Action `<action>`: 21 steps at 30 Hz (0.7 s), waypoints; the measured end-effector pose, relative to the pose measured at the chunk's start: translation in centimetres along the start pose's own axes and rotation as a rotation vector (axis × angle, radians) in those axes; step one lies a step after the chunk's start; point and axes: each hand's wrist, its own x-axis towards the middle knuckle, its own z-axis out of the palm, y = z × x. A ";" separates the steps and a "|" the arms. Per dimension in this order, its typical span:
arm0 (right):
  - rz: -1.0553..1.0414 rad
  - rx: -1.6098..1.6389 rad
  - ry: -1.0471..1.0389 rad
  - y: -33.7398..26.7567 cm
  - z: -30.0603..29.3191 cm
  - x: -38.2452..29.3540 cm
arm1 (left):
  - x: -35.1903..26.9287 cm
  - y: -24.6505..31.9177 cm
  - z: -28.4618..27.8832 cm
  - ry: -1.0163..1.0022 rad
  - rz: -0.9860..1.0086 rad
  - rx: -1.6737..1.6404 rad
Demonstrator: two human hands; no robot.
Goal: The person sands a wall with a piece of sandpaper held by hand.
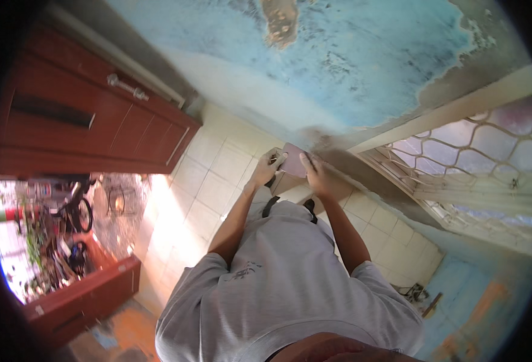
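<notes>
A small mauve-pink sheet (294, 162), which looks like sandpaper, is held out in front of my body at about waist height. My left hand (267, 166) grips its left edge, thumb on the face turned towards me. On the right side, my right hand (315, 173) pinches the opposite edge, with the fingers partly hidden behind it. Both hands look pale with dust. Beyond the sheet stands a wall (338, 86) with worn blue paint and a whitish smoothed band low on it.
Red-brown double doors stand at the left: one leaf (112, 117) with a metal handle, another leaf (85, 289) lower down. Outside, a motorcycle (78, 212) is parked. A window with a metal grille (465, 140) is at the right. Cream floor tiles (220, 181) lie below. Some debris (413, 293) sits by the wall.
</notes>
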 end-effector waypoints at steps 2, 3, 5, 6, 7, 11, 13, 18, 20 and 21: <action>0.144 -0.046 -0.081 1.2 1.1 -1.5 | -3.1 2.7 -0.1 0.027 -0.022 0.023; 0.194 -0.061 -0.118 2.0 1.8 -2.1 | -4.2 2.2 -0.5 0.051 -0.034 0.023; 0.101 0.095 -0.190 3.5 3.2 -3.4 | -6.2 0.7 -1.1 0.071 -0.080 0.083; 0.132 0.152 -0.183 2.9 4.3 -4.1 | -7.4 -0.8 -1.6 0.089 -0.091 0.084; 0.137 0.157 -0.190 2.5 4.9 -4.5 | -8.2 -2.2 -2.1 0.131 -0.086 0.096; 0.138 -0.027 -0.227 3.2 7.1 -4.8 | -9.0 -2.3 -5.1 0.074 -0.140 0.205; 0.148 -0.104 -0.179 3.4 8.6 -4.7 | -8.4 -2.2 -6.8 0.051 -0.090 0.192; 0.098 0.033 -0.108 2.4 14.5 -3.3 | -7.5 -1.3 -13.3 -0.052 0.011 0.259; 0.114 0.030 -0.055 1.4 17.9 -3.0 | -6.8 -2.8 -16.3 -0.038 0.042 0.219; 0.128 0.035 -0.024 1.1 19.7 -2.7 | -6.6 -2.9 -17.6 -0.070 0.049 0.223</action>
